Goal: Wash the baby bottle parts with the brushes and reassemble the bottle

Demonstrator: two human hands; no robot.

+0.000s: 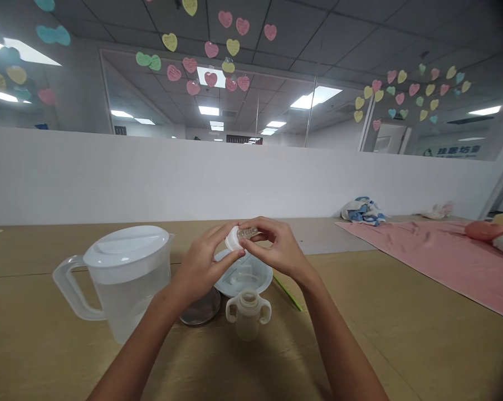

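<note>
Above the table, both my hands meet at a baby bottle nipple (249, 232) set in a white collar ring (233, 239). My left hand (205, 257) pinches the ring from the left side. With thumb and fingers, my right hand (275, 245) grips the clear nipple end, which points right. Below them an open baby bottle (248, 317) with two side handles stands upright on the table. Behind it sits a pale translucent bowl (257, 273), partly covered by my hands. What lies inside the bowl is hard to make out.
A large lidded pitcher (128, 273) with water stands at left. A dark round dish (200, 307) lies beside my left forearm, and a thin green stick (288, 293) rests right of the bowl. Farther right are a pink cloth (418, 250) and a crumpled blue-white cloth (363, 211).
</note>
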